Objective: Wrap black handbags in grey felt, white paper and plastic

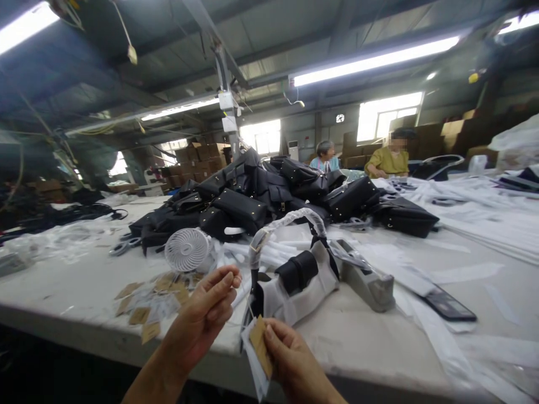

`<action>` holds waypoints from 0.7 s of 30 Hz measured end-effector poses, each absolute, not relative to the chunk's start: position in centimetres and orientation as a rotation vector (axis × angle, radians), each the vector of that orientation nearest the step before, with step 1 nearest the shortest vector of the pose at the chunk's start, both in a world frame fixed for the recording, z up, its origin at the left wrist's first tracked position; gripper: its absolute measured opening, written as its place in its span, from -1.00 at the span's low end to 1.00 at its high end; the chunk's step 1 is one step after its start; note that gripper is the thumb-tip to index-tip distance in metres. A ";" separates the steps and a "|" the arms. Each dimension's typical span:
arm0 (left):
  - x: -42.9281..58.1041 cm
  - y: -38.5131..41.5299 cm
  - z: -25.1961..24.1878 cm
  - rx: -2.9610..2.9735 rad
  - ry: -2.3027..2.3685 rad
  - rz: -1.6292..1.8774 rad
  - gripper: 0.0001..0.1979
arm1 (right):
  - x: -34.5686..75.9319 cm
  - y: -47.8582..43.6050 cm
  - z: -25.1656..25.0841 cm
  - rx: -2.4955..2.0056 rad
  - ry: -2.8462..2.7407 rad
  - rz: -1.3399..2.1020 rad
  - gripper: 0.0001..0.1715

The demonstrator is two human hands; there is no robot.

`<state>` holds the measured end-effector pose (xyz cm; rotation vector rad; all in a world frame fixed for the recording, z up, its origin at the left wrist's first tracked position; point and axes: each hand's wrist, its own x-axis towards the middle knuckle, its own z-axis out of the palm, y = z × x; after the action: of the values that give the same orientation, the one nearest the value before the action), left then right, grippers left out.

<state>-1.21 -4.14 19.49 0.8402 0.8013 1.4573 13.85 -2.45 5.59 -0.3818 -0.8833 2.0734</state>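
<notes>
Head view: brown tag (261, 347) sits in front of the wrapped handbag (303, 294), close to the table's near edge, with white slips (253, 365) bunched against it. Right hand (290, 354) has both pinched between thumb and bent fingers, grip closed. Left hand (213, 306) is raised just left of the handbag, thumb and fingers drawn together at the tips; cannot tell whether a thin cord is between them.

Handbag stands upright, pale sheet around the body, black flap (297, 271) showing, clear plastic on the arched handle (290, 217). Left of it: small white fan (187, 250), loose tags (140, 315) scattered in front of the fan. Right of it: grey block-like object (370, 289), then dark phone-like device (450, 304) lying flat. Behind: big heap of black bags (240, 210) on the pale table (337, 348). Farther back, two people, one in a yellow top (391, 163), one in light blue (326, 163).
</notes>
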 end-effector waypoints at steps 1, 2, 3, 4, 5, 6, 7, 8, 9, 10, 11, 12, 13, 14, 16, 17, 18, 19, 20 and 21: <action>-1.0 -4.1 19.5 0.832 0.799 1.465 -0.70 | 13.9 -2.4 5.3 -0.401 -0.911 2.069 -0.50; -0.9 -4.0 19.5 0.826 0.799 1.473 -0.69 | 14.1 -2.3 5.0 -0.421 -0.948 2.063 -0.50; -0.7 -4.0 19.5 0.823 0.799 1.479 -0.69 | 14.3 -2.2 4.7 -0.443 -0.990 2.053 -0.50; -0.6 -3.9 19.5 0.823 0.799 1.485 -0.69 | 14.5 -2.1 4.5 -0.465 -1.036 2.036 -0.47; -0.4 -3.8 19.4 0.826 0.802 1.489 -0.69 | 14.7 -2.1 4.4 -0.489 -1.087 2.008 -0.44; -0.3 -3.8 19.4 0.833 0.809 1.490 -0.69 | 15.0 -2.1 4.3 -0.518 -1.147 1.955 -0.40; -0.1 -3.7 19.3 0.839 0.825 1.486 -0.69 | 15.4 -2.2 4.5 -0.563 -1.209 1.858 -0.37; 0.1 -3.7 19.2 0.847 0.848 1.473 -0.68 | 15.7 -2.4 4.7 -0.618 -1.268 1.713 -0.35; 0.4 -3.7 19.0 0.861 0.874 1.451 -0.68 | 16.0 -2.7 5.1 -0.670 -1.318 1.535 -0.35; 0.7 -3.8 18.8 0.878 0.901 1.418 -0.67 | 16.3 -3.0 5.6 -0.708 -1.358 1.349 -0.35; 1.0 -3.8 18.6 0.899 0.922 1.376 -0.66 | 16.4 -3.3 6.1 -0.725 -1.390 1.190 -0.35; 1.4 -3.9 18.4 0.926 0.938 1.331 -0.66 | 16.5 -3.6 6.7 -0.719 -1.425 1.083 -0.30; 1.8 -3.9 18.1 0.962 0.952 1.284 -0.66 | 16.5 -3.8 7.3 -0.701 -1.453 1.031 -0.20; 2.2 -3.9 17.8 1.007 0.966 1.241 -0.66 | 16.4 -3.9 7.9 -0.678 -1.470 1.020 -0.10; 2.6 -4.0 17.3 1.132 1.004 1.178 -0.64 | 16.3 -3.9 8.8 -0.643 -1.459 1.105 -0.01; 2.7 -4.0 17.1 1.212 1.029 1.160 -0.63 | 16.3 -3.8 9.1 -0.627 -1.433 1.190 -0.04; 2.5 -4.0 16.8 1.293 1.058 1.151 -0.62 | 16.4 -3.7 9.2 -0.612 -1.397 1.291 -0.09; 2.3 -4.0 16.5 1.363 1.085 1.144 -0.63 | 16.6 -3.6 9.3 -0.605 -1.363 1.395 -0.18; 1.9 -4.0 16.1 1.414 1.111 1.135 -0.64 | 17.0 -3.6 9.2 -0.611 -1.342 1.490 -0.28; 1.5 -4.1 15.7 1.440 1.134 1.123 -0.65 | 17.4 -3.6 9.2 -0.637 -1.328 1.555 -0.38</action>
<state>1.46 -4.09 15.66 1.4401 1.1337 1.1226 17.42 -3.56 9.17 -0.6374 -1.3285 1.5547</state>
